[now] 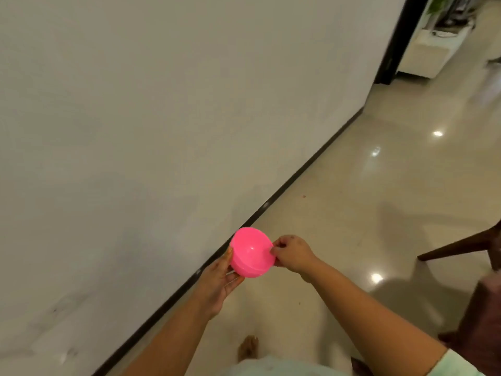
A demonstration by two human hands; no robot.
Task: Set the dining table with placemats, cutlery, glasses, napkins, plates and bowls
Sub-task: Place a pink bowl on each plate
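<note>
While the head view looks down a pale wall (162,104) and a glossy floor (379,213), a pink bowl (250,253) is held in the air above the floor, just right of the dark skirting strip (298,175) at the wall's foot. The left hand (217,286) is beneath and left of the bowl, palm up, fingers fairly straight and cupping the underside; its grip is a loose open cradle, not a clench. The right hand (291,253) is at the bowl's right rim, thumb and fingers curled and pinching that edge. The bowl is tilted, its hollow facing the camera. Right of the bowl, well apart, a dark wooden chair (471,280) is partly in frame. Below the bowl, a bare foot (248,347) stands on the floor. Motion blur softens finer detail.
</note>
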